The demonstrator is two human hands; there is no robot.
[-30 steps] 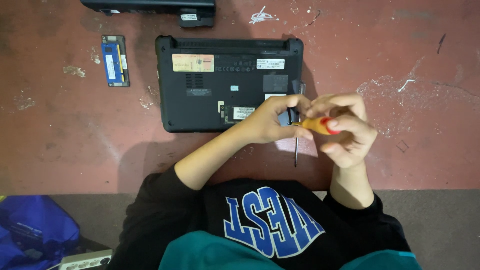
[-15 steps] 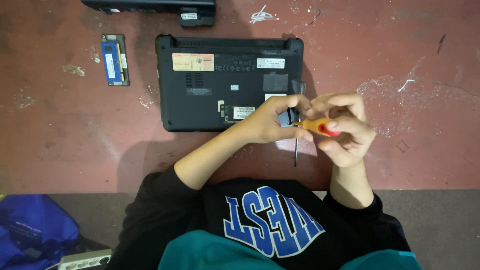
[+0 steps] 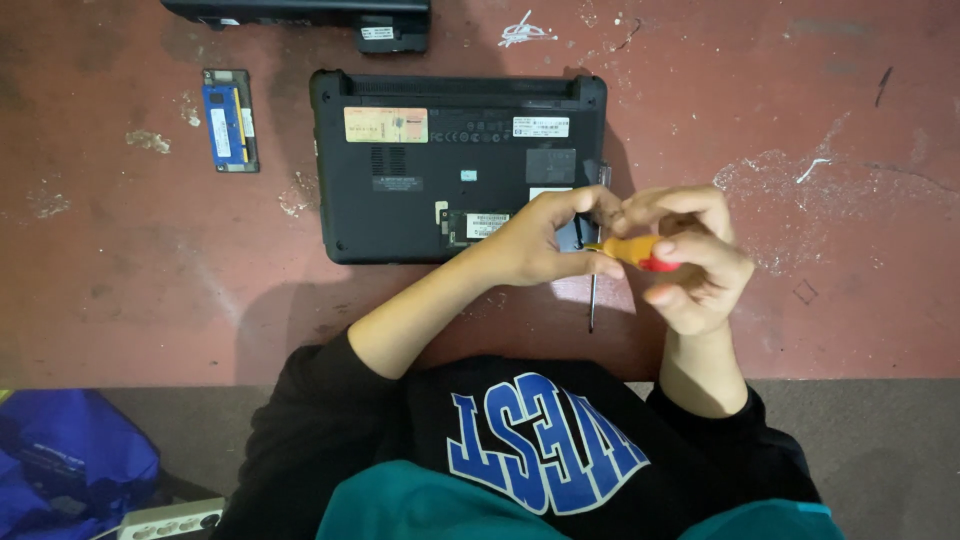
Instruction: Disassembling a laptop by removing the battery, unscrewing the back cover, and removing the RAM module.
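Note:
A black laptop point(image 3: 430, 170) lies upside down on the red floor, with stickers on its underside. My left hand point(image 3: 535, 240) and my right hand point(image 3: 695, 265) meet over its near right corner. Both grip a screwdriver with a yellow handle and red cap point(image 3: 632, 250), the right hand around the handle and the left-hand fingertips at its front end. A thin metal shaft point(image 3: 592, 305) points down toward me just below the hands. I cannot tell whether it is joined to the handle.
A blue memory module on a small black cover point(image 3: 230, 120) lies left of the laptop. Another black device point(image 3: 300, 12) lies at the far edge. A blue bag point(image 3: 70, 465) and a white power strip point(image 3: 165, 520) sit near my left side.

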